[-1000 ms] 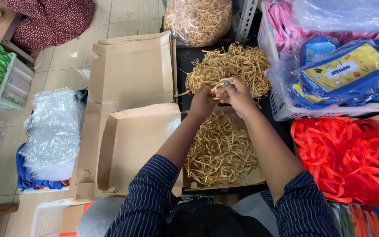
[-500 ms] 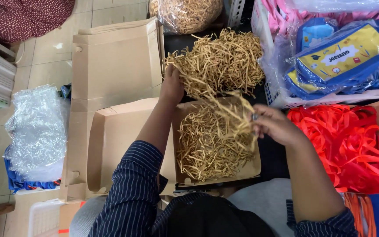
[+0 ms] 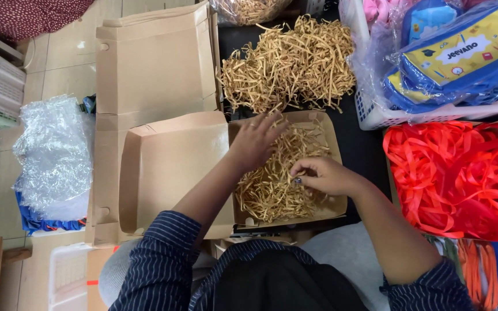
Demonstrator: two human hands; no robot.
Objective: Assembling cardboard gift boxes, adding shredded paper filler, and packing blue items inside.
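Observation:
An open brown cardboard box [image 3: 329,132] sits in front of me, its tray partly filled with tan shredded paper [image 3: 272,190]. My left hand [image 3: 256,141] lies flat, fingers spread, on the shreds at the tray's far left corner. My right hand [image 3: 325,175] hovers over the tray's right side, fingertips pinched on a few strands. The box's lid [image 3: 171,167] lies open to the left. A loose heap of the same shredded paper [image 3: 289,63] rests on the black surface just beyond the box.
Flat cardboard boxes [image 3: 154,63] are stacked at the far left. A pile of orange ribbons [image 3: 456,173] fills a box on the right. A white basket [image 3: 376,112] holds bagged blue-and-yellow pouches. Crumpled clear plastic [image 3: 56,152] lies on the floor at left.
Both hands came down from the loose heap into the box tray. The right hand carried a bunch of shreds across and now pinches strands low in the tray.

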